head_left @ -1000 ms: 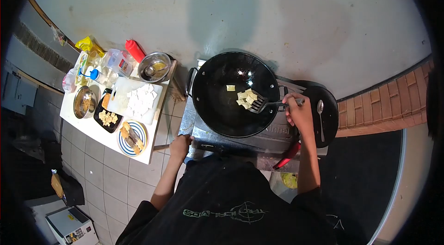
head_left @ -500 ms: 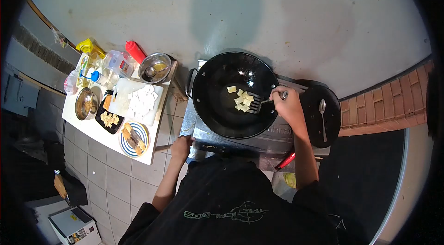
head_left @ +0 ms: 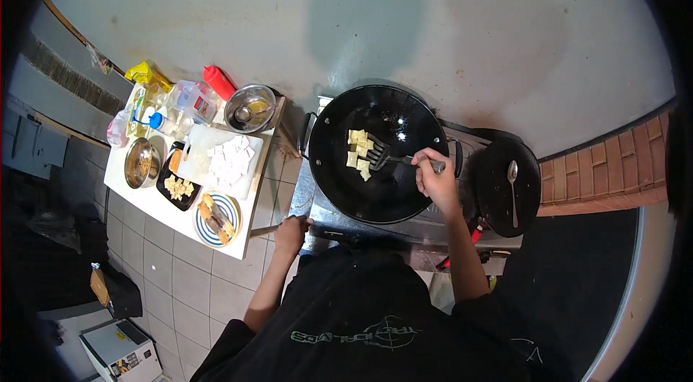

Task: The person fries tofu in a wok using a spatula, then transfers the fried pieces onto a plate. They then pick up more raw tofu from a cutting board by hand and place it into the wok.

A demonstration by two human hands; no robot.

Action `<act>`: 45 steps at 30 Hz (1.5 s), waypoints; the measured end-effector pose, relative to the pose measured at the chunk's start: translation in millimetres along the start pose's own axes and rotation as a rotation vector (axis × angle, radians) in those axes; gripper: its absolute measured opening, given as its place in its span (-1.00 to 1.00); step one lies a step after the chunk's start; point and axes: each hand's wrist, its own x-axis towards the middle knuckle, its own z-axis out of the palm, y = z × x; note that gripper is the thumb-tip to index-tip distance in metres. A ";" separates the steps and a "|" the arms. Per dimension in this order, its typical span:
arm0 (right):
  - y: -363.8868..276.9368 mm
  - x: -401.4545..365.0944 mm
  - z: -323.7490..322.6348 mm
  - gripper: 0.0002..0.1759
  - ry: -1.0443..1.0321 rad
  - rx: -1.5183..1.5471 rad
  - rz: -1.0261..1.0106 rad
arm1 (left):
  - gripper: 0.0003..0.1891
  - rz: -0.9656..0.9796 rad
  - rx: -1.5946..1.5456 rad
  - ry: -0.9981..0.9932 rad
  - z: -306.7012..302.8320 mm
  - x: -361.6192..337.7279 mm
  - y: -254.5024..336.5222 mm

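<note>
My right hand (head_left: 438,183) is closed around the handle of a slotted spatula (head_left: 378,157). Its slotted head rests inside a black wok (head_left: 339,191), touching several pale yellow square pieces (head_left: 358,138) on the left of the wok's bottom. On the stove's (head_left: 302,198) front left corner, my left hand (head_left: 291,233) is closed, and whatever its fingers hold is hidden. A thin brown bar shows just left of that hand.
Left, a white table (head_left: 159,207) bears a cutting board (head_left: 193,165) with white pieces, a striped plate (head_left: 229,203), a black tray (head_left: 193,198), metal bowls, a red squeeze bottle (head_left: 218,82). Right of the wok, a spoon (head_left: 513,191) lies on a black pan (head_left: 491,187).
My right hand has pushed the spatula leftward and reaches farther over the wok. The yellow pieces have shifted left and spread into small groups. My left hand stays at the stove corner.
</note>
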 end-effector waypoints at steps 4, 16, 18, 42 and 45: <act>4.7 3.9 5.3 -0.77 -0.023 0.092 -0.007 | -0.65 -0.006 0.022 -0.035 2.6 2.9 -2.2; -0.1 14.5 -14.0 -0.74 -0.099 0.203 -0.006 | -0.63 -0.008 0.045 -0.041 0.1 3.0 -0.4; -11.9 13.5 -29.4 -0.73 -0.105 0.172 0.011 | -0.64 -0.019 0.011 -0.078 -0.3 3.3 -0.4; -78.5 40.9 -40.6 -0.74 -0.179 -0.668 -0.200 | -0.65 -0.016 0.000 -0.048 8.5 5.0 -7.7; -47.1 47.5 -46.3 -0.74 -0.273 -0.505 -0.127 | -0.65 0.000 -0.017 -0.029 8.6 4.6 -7.1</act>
